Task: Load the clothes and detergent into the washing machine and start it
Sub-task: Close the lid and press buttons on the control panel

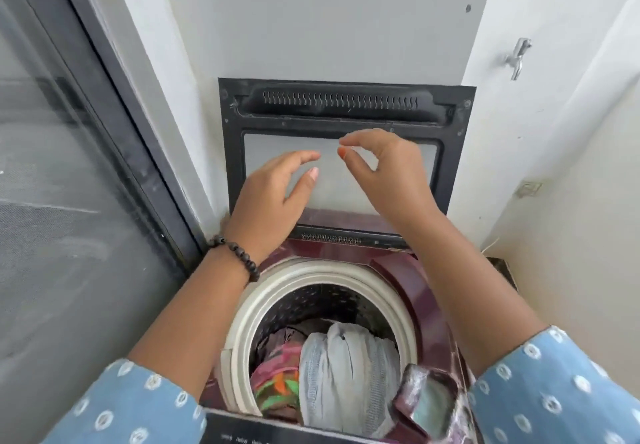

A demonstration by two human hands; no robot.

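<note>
White walls box in our maroon washing machine [408, 277]; its panel lettering is unreadable. Our left hand [273, 194] and right hand [384, 166] hover empty, fingers loose, before the raised lid [343, 114]. Clothes [343, 374], grey and patterned, fill the drum.

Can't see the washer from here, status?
Left hand, right hand open, reaching at raised lid. Clothes in drum. Nothing blocking.
</note>
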